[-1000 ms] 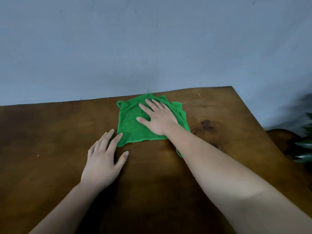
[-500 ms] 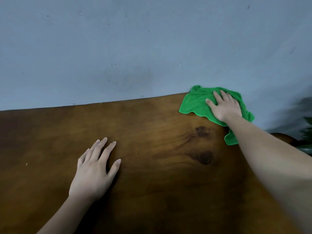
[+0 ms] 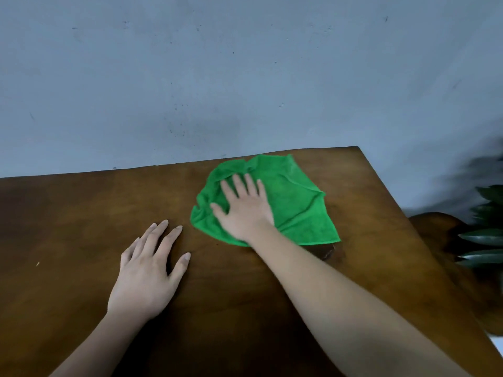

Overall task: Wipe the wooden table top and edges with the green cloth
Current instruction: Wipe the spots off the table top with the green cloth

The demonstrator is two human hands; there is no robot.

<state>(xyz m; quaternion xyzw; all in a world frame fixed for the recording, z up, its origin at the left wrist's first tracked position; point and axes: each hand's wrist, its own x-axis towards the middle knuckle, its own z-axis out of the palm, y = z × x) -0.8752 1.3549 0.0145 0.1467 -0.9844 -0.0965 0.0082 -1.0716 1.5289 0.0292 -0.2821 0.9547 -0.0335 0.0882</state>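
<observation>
A green cloth [image 3: 296,205] lies spread and slightly bunched on the brown wooden table top [image 3: 81,227], near the far right corner. My right hand [image 3: 243,209] presses flat on the cloth's left half with fingers straight and spread. My left hand [image 3: 148,270] rests palm down on the bare wood, in front of and to the left of the cloth, fingers straight, touching no cloth.
A grey-blue wall [image 3: 217,77] stands directly behind the table's far edge. To the right, past the table's right edge, sit a rounded wooden piece [image 3: 441,229] and dark green plant leaves [image 3: 487,238].
My right hand has slid the cloth back left and toward me from the far right corner. The left hand has stayed flat on the wood.
</observation>
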